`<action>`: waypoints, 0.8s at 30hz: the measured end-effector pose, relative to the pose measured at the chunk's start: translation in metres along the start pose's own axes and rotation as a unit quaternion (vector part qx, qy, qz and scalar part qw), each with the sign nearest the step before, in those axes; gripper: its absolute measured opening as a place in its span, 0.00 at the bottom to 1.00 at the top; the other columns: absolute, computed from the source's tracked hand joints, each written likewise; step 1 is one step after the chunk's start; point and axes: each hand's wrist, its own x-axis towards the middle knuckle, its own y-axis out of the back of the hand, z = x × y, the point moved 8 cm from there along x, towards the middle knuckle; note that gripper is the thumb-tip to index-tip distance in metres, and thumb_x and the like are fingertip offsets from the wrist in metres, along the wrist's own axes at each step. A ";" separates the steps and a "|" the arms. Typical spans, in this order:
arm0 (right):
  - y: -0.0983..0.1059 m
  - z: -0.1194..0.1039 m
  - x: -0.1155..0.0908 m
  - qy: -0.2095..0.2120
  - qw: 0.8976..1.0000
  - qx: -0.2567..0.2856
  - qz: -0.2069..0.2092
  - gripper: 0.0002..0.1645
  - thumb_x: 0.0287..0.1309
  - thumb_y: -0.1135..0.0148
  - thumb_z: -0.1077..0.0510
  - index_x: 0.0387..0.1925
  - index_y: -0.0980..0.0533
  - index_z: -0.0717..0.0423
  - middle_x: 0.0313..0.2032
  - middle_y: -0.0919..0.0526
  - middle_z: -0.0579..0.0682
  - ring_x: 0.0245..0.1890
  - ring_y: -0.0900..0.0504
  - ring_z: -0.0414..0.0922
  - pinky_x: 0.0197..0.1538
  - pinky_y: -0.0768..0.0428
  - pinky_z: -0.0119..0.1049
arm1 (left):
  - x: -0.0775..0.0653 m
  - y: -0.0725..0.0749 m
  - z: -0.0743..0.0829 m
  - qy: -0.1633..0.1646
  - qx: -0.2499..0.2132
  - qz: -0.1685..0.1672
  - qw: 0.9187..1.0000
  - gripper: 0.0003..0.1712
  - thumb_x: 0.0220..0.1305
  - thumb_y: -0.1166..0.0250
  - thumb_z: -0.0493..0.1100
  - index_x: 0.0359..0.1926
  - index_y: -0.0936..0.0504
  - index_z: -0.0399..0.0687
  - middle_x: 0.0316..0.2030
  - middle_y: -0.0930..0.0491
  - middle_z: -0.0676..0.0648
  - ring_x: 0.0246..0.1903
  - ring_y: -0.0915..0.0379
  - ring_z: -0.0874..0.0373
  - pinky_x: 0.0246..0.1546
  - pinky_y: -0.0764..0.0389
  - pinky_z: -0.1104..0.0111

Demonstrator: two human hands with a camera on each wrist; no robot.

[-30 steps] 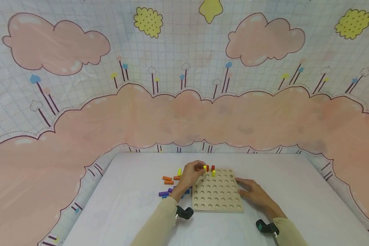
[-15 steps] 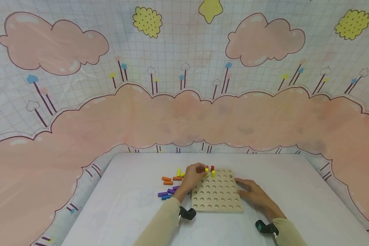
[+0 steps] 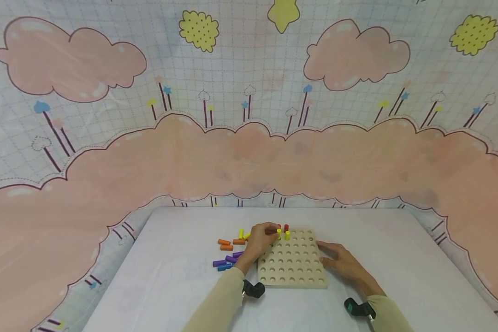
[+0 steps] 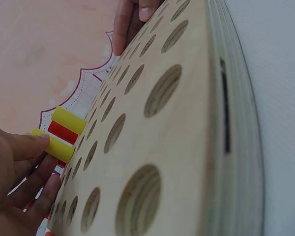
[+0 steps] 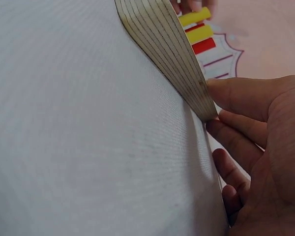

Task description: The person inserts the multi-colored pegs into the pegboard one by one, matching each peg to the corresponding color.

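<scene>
In the head view my left hand (image 3: 260, 240) is over the far left part of the wooden pegboard (image 3: 292, 272). Its thumb and fingers pinch a yellow peg (image 4: 59, 147), which stands at a hole in the left wrist view. Beside that peg, another yellow peg (image 3: 287, 235) stands upright in the board. Behind them are red pegs (image 3: 286, 228), partly hidden. My right hand (image 3: 344, 263) rests against the board's right side, thumb and fingertips touching its edge, as the right wrist view shows up close.
Left of the board lie loose orange pegs (image 3: 226, 247), purple pegs (image 3: 219, 263), a blue peg (image 3: 224, 267) and yellow pegs (image 3: 241, 234), some partly behind my left hand. The white table (image 3: 170, 276) runs back to a printed cloth (image 3: 249, 161).
My left hand has brought the yellow peg slightly nearer and down, into line beside the other yellow peg. My right hand stays at the board's edge.
</scene>
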 end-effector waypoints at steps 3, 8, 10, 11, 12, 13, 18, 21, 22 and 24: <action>-0.001 0.000 -0.002 -0.004 1.000 0.003 -0.001 0.33 0.61 0.37 0.52 0.68 0.30 0.47 0.72 0.40 0.61 0.74 0.50 0.66 0.70 0.54 0.71 | -0.002 0.000 0.000 0.003 -0.001 -0.001 1.000 0.12 0.63 0.34 0.38 0.48 0.15 0.47 0.42 0.15 0.50 0.41 0.21 0.60 0.48 0.18 0.64; -0.002 0.000 -0.003 -0.007 1.000 -0.001 0.002 0.33 0.61 0.37 0.52 0.68 0.31 0.46 0.72 0.39 0.60 0.74 0.50 0.66 0.71 0.54 0.70 | -0.004 0.000 0.001 0.004 0.001 -0.003 1.000 0.11 0.63 0.33 0.39 0.47 0.15 0.47 0.41 0.15 0.50 0.40 0.21 0.61 0.48 0.18 0.65; -0.002 0.000 -0.004 -0.005 1.000 -0.005 0.004 0.33 0.61 0.37 0.52 0.68 0.31 0.46 0.72 0.39 0.60 0.74 0.50 0.66 0.71 0.54 0.70 | -0.004 0.000 0.001 0.006 0.003 -0.004 1.000 0.11 0.63 0.33 0.39 0.47 0.16 0.48 0.41 0.15 0.51 0.40 0.22 0.61 0.47 0.18 0.66; -0.001 0.000 -0.004 -0.004 1.000 -0.007 0.005 0.33 0.61 0.37 0.52 0.68 0.31 0.46 0.72 0.39 0.60 0.74 0.49 0.66 0.71 0.54 0.70 | -0.004 0.000 0.001 0.008 0.003 -0.005 1.000 0.11 0.63 0.33 0.40 0.47 0.16 0.48 0.41 0.15 0.51 0.40 0.22 0.62 0.47 0.18 0.67; -0.001 0.000 -0.004 -0.002 1.000 -0.009 0.006 0.33 0.61 0.37 0.52 0.68 0.31 0.46 0.72 0.39 0.60 0.74 0.49 0.66 0.71 0.54 0.69 | -0.005 -0.001 0.002 0.006 0.004 -0.005 1.000 0.11 0.63 0.33 0.40 0.46 0.16 0.48 0.41 0.15 0.51 0.39 0.22 0.62 0.47 0.18 0.67; -0.001 0.000 -0.004 -0.002 1.000 -0.008 0.006 0.33 0.61 0.37 0.52 0.68 0.31 0.46 0.72 0.39 0.60 0.74 0.49 0.66 0.71 0.54 0.69 | -0.005 -0.001 0.002 0.007 0.006 -0.005 1.000 0.10 0.62 0.32 0.40 0.46 0.16 0.48 0.40 0.15 0.51 0.39 0.22 0.62 0.46 0.18 0.67; -0.002 0.001 -0.005 -0.010 1.000 -0.006 0.003 0.33 0.61 0.37 0.51 0.68 0.31 0.45 0.72 0.39 0.60 0.74 0.50 0.66 0.71 0.53 0.69 | -0.005 -0.001 0.000 0.007 0.024 -0.005 1.000 0.10 0.62 0.32 0.40 0.45 0.15 0.48 0.40 0.15 0.52 0.38 0.22 0.63 0.46 0.18 0.67; -0.002 0.001 -0.005 -0.012 1.000 -0.003 0.001 0.33 0.61 0.37 0.50 0.68 0.31 0.45 0.72 0.39 0.59 0.74 0.50 0.66 0.71 0.54 0.69 | -0.005 -0.001 -0.001 0.006 0.031 -0.009 0.999 0.11 0.63 0.33 0.40 0.47 0.15 0.48 0.41 0.15 0.52 0.38 0.22 0.63 0.47 0.18 0.67; -0.003 0.001 -0.005 -0.011 1.000 -0.002 0.000 0.33 0.61 0.37 0.50 0.68 0.30 0.45 0.73 0.40 0.59 0.75 0.50 0.65 0.71 0.54 0.69 | -0.005 -0.002 -0.001 0.006 0.032 -0.010 0.999 0.11 0.63 0.33 0.40 0.47 0.15 0.48 0.41 0.15 0.51 0.39 0.22 0.63 0.47 0.18 0.67; -0.003 0.001 -0.006 -0.012 1.000 -0.002 -0.002 0.33 0.61 0.37 0.50 0.68 0.31 0.45 0.73 0.40 0.59 0.74 0.50 0.66 0.71 0.54 0.70 | -0.006 -0.001 -0.001 0.004 0.032 -0.013 0.999 0.12 0.63 0.33 0.40 0.48 0.15 0.48 0.42 0.15 0.51 0.40 0.21 0.62 0.48 0.18 0.66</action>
